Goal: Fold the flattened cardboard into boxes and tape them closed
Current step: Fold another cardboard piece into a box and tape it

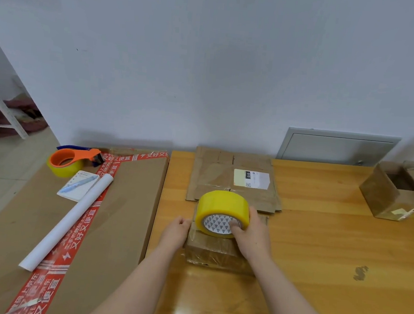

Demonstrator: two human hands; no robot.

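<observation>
A small brown cardboard box (213, 254), partly wrapped in clear tape, sits on the wooden table (331, 243) in front of me. A yellow tape roll (223, 205) stands on edge on top of it. My right hand (250, 233) grips the roll, fingers hooked into its core. My left hand (177, 230) rests against the box's left side, fingertips at its top edge. Behind the box lies a stack of flattened cardboard (234, 179) with a pale label.
Left of the table a large flat carton (127, 200) with red printed tape carries an orange tape dispenser (71, 160), a notepad with a pen (78, 185) and a white paper roll (67, 222). Open boxes (395, 196) stand at the table's far right. The wall is close behind.
</observation>
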